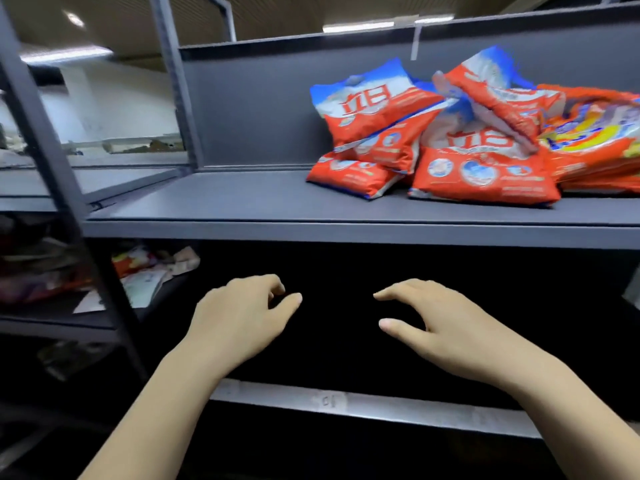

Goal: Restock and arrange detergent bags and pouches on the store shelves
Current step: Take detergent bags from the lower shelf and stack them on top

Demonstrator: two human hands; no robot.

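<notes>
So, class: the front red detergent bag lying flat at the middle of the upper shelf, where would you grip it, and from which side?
Grip the front red bag by its near bottom edge, coming straight from the front. It lies flat with that edge facing the shelf lip, other bags are piled on its far end, and both hands, left and right, hang empty below.

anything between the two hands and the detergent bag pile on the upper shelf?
Head view: only the shelf's front edge and bare board separate the left hand and right hand from the bag pile.
</notes>
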